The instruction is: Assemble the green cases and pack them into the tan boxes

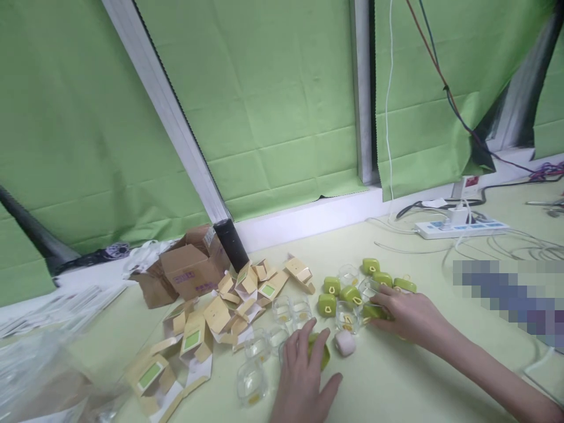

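My left hand [304, 370] lies over a small green case [318, 351] with its fingers spread and the thumb apart; a clear plastic cup is partly hidden beside it. My right hand [403, 314] has its fingers bent round another green case [373, 312], close to a clear cup [368, 288]. Between the hands sits a white rounded case [345, 342]. Several more green cases [326, 305] with yellow loop marks stand among clear cups [347, 317] behind. To the left of my left hand are further clear cups [252, 383].
Opened yellowish cartons [215, 314] are heaped on the left of the pale table. Behind them are a brown cardboard box [191, 273] and a black cylinder [231, 244]. A white power strip [462, 228] with loose cables lies at the back right. Clear plastic bags [48, 367] fill the left front.
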The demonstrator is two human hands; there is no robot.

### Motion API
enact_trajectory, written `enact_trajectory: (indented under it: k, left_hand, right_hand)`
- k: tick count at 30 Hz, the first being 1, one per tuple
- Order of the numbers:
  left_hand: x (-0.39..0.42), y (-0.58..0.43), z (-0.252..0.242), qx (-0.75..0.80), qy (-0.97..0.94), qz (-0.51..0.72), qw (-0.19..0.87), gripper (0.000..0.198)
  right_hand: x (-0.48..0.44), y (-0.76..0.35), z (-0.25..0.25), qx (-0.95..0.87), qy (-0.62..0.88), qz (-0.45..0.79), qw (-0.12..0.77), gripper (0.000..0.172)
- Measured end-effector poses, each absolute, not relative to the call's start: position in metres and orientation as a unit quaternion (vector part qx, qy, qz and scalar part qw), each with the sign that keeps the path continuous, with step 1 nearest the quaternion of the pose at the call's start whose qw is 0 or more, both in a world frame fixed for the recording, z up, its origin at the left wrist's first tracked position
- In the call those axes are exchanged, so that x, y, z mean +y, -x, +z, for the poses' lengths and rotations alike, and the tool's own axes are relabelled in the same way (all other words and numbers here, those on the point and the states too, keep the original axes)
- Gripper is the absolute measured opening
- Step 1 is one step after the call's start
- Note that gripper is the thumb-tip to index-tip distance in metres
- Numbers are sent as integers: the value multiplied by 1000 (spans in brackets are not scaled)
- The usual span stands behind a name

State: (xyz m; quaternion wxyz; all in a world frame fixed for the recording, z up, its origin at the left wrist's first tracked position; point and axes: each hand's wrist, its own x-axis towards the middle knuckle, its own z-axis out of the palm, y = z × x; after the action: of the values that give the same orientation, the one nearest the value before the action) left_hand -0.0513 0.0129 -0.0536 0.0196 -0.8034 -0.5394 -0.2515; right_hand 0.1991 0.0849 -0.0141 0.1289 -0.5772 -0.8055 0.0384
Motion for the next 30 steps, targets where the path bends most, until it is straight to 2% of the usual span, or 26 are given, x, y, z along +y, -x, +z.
enact_trajectory:
  k: [2, 4, 7, 9, 11, 14, 19, 30]
  left_hand:
    - [11, 43, -50, -531, 797, -286, -13, 52]
    - [9, 32, -47, -514, 786, -332, -90, 50]
    - [9, 15, -43, -508, 719, -387, -274, 73]
    - [11, 7, -41, -507, 650, -416, -384, 79]
    - [13, 4, -41, -479, 587, -458, -465, 68]
    - [15, 6, -42, -395, 508, -536, -546, 52]
    - [14, 10, -44, -355, 457, -572, -581, 49]
    - [11, 6, -42, -353, 444, -575, -589, 44]
  right_hand:
    - [83, -201, -9, -801, 582, 44, 135, 21]
    - [79, -201, -4, -788, 585, 86, 171, 29]
    - [68, -189, 1, -758, 541, 261, 254, 39]
    - [58, -177, 0, -732, 479, 389, 288, 41]
    - [48, -166, -3, -706, 429, 463, 320, 43]
    - [39, -157, -9, -689, 417, 486, 340, 44]
    - [38, -155, -19, -720, 391, 493, 293, 44]
    - [37, -150, -21, -664, 321, 587, 334, 37]
